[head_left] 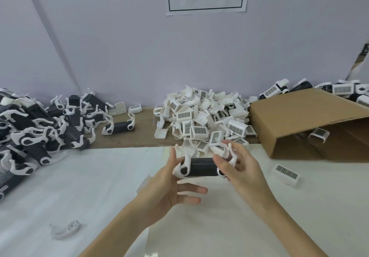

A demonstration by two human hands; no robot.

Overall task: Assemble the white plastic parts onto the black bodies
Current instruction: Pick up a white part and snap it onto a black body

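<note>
Both hands grip the black body (201, 167) by its ends, left hand (167, 185) loosely, right hand (237, 167) fingers (219, 162) also pinching a white part (219, 149); risk: body slips onto the surface (99, 187) below the fingers.

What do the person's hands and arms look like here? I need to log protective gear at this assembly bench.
Both are bare: the left hand and right hand show no gloves, rings, watch or wristbands, and both forearms are uncovered as far as the frame's bottom edge, with no sleeve in view. No markings are visible.
</note>
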